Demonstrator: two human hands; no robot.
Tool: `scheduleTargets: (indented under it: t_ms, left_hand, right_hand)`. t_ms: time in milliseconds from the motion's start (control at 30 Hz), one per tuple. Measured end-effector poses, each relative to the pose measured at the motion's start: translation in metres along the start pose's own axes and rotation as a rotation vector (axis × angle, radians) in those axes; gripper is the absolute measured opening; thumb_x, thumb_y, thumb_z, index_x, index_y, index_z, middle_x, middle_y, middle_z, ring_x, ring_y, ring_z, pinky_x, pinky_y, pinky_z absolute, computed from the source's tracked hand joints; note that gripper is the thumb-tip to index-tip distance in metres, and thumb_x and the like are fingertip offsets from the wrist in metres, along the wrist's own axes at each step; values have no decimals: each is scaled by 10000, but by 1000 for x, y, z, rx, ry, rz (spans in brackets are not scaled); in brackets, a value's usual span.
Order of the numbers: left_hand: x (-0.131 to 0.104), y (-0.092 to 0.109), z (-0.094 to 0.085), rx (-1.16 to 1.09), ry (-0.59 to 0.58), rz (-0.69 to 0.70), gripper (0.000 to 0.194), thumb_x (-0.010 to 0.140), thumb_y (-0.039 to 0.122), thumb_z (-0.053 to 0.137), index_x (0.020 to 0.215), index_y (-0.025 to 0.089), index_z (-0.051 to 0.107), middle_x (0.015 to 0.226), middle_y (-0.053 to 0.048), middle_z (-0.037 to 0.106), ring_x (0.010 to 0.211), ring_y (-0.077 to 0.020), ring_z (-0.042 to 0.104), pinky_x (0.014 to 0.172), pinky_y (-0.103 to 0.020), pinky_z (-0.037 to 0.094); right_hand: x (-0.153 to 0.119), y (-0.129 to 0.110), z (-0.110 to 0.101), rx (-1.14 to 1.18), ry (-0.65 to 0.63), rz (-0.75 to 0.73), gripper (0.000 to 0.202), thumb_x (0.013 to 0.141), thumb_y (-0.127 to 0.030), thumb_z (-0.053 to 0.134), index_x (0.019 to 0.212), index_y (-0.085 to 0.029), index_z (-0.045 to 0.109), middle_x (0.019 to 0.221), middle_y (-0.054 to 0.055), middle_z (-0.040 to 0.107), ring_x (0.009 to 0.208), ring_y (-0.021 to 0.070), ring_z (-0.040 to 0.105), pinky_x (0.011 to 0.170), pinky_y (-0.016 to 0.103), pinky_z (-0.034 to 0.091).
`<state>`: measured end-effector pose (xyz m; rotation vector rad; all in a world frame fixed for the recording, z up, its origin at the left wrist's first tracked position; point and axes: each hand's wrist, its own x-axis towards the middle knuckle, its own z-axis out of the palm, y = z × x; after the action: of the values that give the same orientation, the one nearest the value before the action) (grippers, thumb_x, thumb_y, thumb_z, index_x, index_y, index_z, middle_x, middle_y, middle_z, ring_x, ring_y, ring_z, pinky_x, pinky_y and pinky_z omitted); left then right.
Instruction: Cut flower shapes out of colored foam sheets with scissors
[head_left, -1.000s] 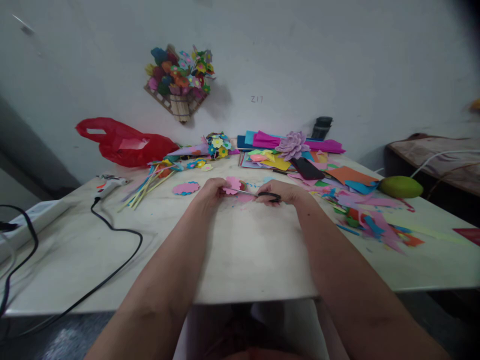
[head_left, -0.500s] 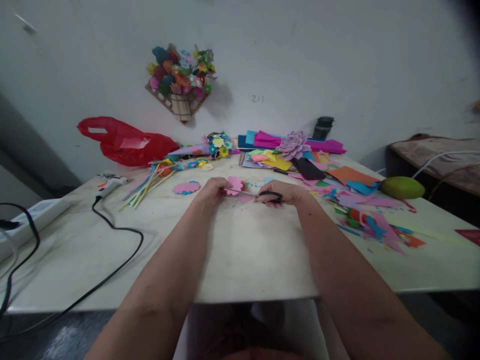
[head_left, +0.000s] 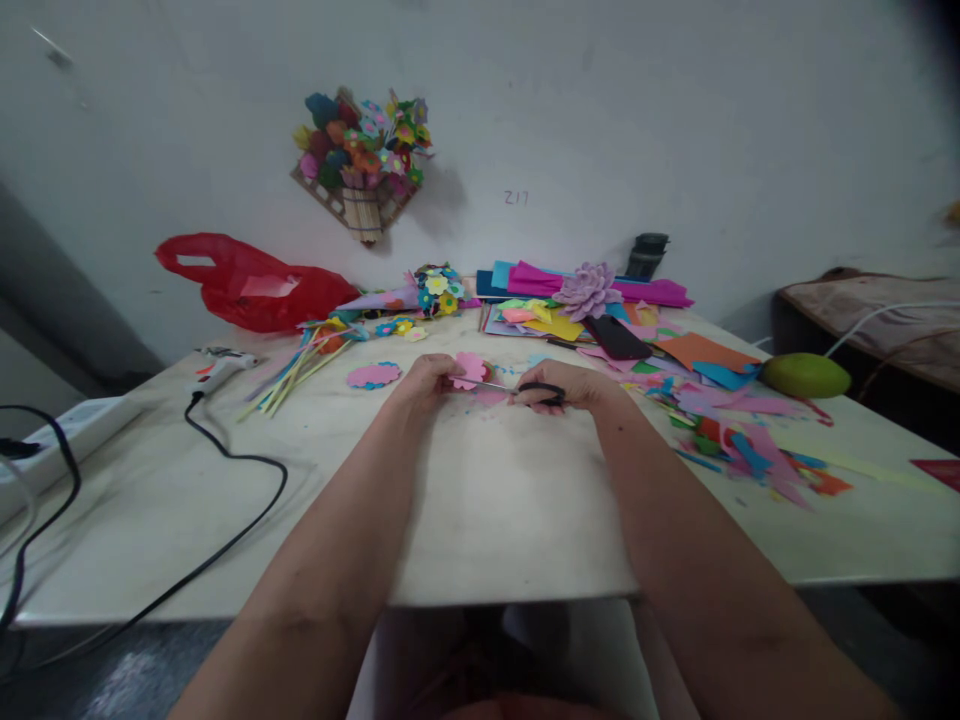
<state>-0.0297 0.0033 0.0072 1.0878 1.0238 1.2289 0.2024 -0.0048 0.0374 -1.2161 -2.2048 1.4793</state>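
My left hand [head_left: 430, 377] pinches a pink scalloped piece [head_left: 470, 369] above the middle of the table. My right hand [head_left: 564, 385] is closed on black-handled scissors [head_left: 541, 393], whose blades point left and lie against the pink piece. A bit of red and green shows at that piece's right edge. Left of my left hand lies a pink scalloped oval with blue edging [head_left: 373, 376]. Small pink and blue scraps [head_left: 491, 397] are scattered under and around the scissors.
A glue gun [head_left: 221, 371] with a black cord and a white power strip [head_left: 71, 445] lie left. Behind are a red bag [head_left: 259, 290], paper strips [head_left: 300, 368] and a purple flower [head_left: 588, 290]. Right are a phone [head_left: 616, 337], coloured scraps [head_left: 750, 450] and a green fruit [head_left: 806, 376].
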Motion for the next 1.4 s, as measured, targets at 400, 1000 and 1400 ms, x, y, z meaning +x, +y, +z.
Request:
scheduleTargets:
  t_ms: [400,1000,1400]
  left_hand:
    - [1,0,-1,-27,12,5,84,494,94,643,483,135,570,494,-16,566,491,-158,568,555,-305,494]
    - [3,-3,-2,-33,-3,29,95,509,107,646,461,137,570,461,-16,561,469,-154,557,562,-310,491]
    - [6,-7,-4,-58,29,47,89,489,125,655,455,141,574,458,-17,546,449,-142,516,534,-317,494]
  right_hand:
    - [6,8,-1,-7,13,-54,307,677,-417,721,675,-132,607,478,-41,528,356,43,409,358,184,269]
    - [6,5,3,13,7,-23,302,686,-411,706,693,-129,599,480,-42,533,351,45,418,362,186,286]
    - [9,11,-1,-8,20,-65,301,712,-420,697,722,-131,616,475,-43,528,342,42,413,339,176,261]
